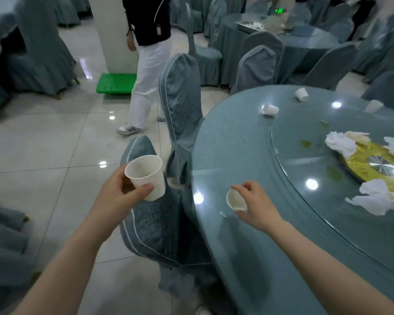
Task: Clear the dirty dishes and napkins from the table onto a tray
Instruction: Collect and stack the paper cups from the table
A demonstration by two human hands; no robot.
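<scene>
My left hand grips an upright white paper cup in the air over a covered chair, left of the round table. My right hand holds a second white paper cup on its side just above the table's near-left edge. Farther back on the table lie two tipped cups, and a third cup stands at the far right. Crumpled white napkins sit on the glass turntable around a gold dish.
Two covered chairs stand pushed against the table's left side. A person in white trousers stands on the tiled floor by a green tray at a pillar. Another table with chairs is behind.
</scene>
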